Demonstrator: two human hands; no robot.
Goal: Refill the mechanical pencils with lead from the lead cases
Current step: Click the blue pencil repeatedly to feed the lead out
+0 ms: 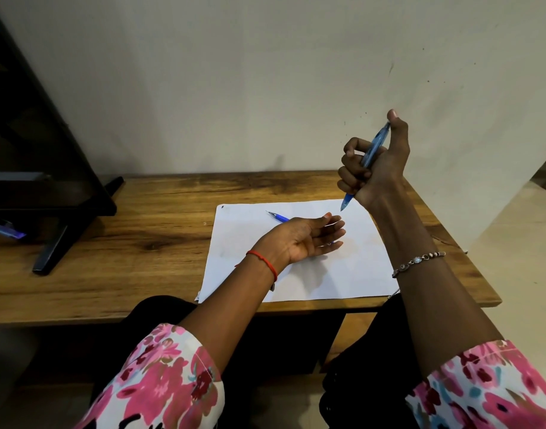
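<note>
two mechanical pencils show: a translucent blue pencil, right of centre, is gripped in the fisted right hand, tip down, thumb at its top; a second blue pencil lies on one white paper sheet. the left hand rests open, palm up, empty. wood-grain desk beneath.

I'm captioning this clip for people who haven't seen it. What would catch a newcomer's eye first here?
First, the raised right hand, fist closed around a blue mechanical pencil held tip down above the white paper. Next, the left hand resting palm up and empty on that paper, with a second blue pencil lying just behind it.
</note>
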